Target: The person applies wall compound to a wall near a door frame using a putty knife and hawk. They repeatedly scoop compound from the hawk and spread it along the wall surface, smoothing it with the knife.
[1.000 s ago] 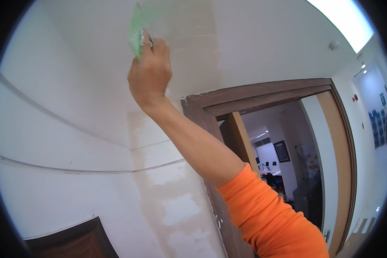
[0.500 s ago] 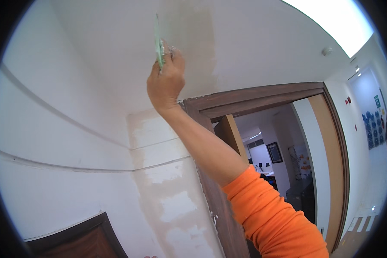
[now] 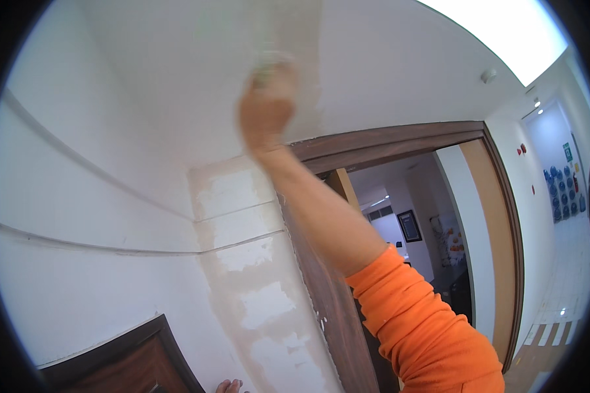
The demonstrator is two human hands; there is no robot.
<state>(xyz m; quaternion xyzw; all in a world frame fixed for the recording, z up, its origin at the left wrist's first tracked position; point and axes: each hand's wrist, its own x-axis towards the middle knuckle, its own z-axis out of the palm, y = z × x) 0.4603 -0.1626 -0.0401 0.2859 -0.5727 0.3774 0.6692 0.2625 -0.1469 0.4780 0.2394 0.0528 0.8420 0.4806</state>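
"Judging from that green smear, how is the hand tool (image 3: pixel 263 76) going to handle?"

"Lightly, I'm guessing, since one raised hand is carrying it. Blur is hiding its outline, so I'm only supposing it's thin and a little springy, and turning slippery if anything wet is coating it."

"Where are you taking hold?"

"At the end nearest the palm, where the fingers of the right hand (image 3: pixel 267 110) are curling around it. They're looking clamped on the tool, though softly drawn by the blur. I'd be leaving the far edge free."

"Is it touching the overhead surface (image 3: pixel 387 72)?"

"I cannot tell; it's appearing near the left side of the beige strip (image 3: pixel 301 29)."

"And the left hand (image 3: pixel 229 386)?"

"Only fingertips are showing, beside the dark wooden panel (image 3: pixel 115 360); whether they're gripping anything, I cannot tell. Farther out, the brown door frame (image 3: pixel 393 139) is standing behind the orange sleeve (image 3: pixel 432 321)."
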